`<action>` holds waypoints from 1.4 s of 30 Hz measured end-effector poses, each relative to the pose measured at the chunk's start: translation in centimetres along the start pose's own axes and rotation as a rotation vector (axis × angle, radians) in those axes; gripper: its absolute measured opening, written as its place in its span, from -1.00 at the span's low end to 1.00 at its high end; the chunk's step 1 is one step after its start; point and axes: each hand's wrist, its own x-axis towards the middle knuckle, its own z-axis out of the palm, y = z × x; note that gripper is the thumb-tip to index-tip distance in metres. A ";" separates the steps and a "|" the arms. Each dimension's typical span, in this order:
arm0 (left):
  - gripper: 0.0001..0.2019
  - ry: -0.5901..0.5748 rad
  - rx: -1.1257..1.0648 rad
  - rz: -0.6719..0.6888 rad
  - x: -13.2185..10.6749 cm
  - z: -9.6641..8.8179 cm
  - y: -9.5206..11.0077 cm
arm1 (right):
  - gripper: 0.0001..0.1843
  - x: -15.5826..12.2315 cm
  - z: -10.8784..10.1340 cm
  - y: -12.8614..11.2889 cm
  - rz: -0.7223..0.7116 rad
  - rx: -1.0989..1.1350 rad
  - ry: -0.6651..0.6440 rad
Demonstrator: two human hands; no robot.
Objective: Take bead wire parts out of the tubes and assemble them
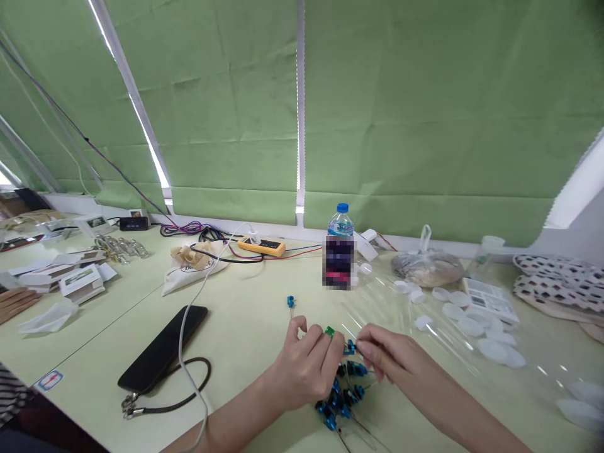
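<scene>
My left hand (309,363) is closed, its fingers curled in front of me, with a small green piece (329,330) showing at its knuckles. Most of whatever it grips is hidden. My right hand (394,353) pinches a small blue metal part (350,347) right beside the left fingers. Under and between both hands lies a pile of similar blue-and-black parts (336,399) with thin wire-like stems. One more blue part with a stem (290,302) shows just beyond my left hand; whether it touches the fingers I cannot tell.
A bottle with a blue cap (340,223) stands behind the hands. White round discs (470,326) and clear plastic film lie right. Left are a black phone (163,349), a white cable (185,321), a cloth bag (193,270) and small boxes (82,283). Another person's hand (17,303) rests far left.
</scene>
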 end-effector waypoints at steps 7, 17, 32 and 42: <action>-0.84 0.001 0.009 0.008 0.1 -0.1 -0.1 | -0.75 0.2 0.1 0.4 0.005 0.002 0.050; -0.85 0.000 0.006 0.001 0.2 -0.2 0.0 | -0.74 0.2 0.0 0.1 0.050 0.071 0.086; -0.85 -0.002 0.000 -0.020 0.0 0.2 0.1 | -0.59 0.1 0.2 0.3 -0.030 -0.031 -0.039; -0.86 -0.009 -0.006 -0.016 0.1 0.0 0.1 | -0.55 0.7 0.5 1.5 0.045 0.140 -0.047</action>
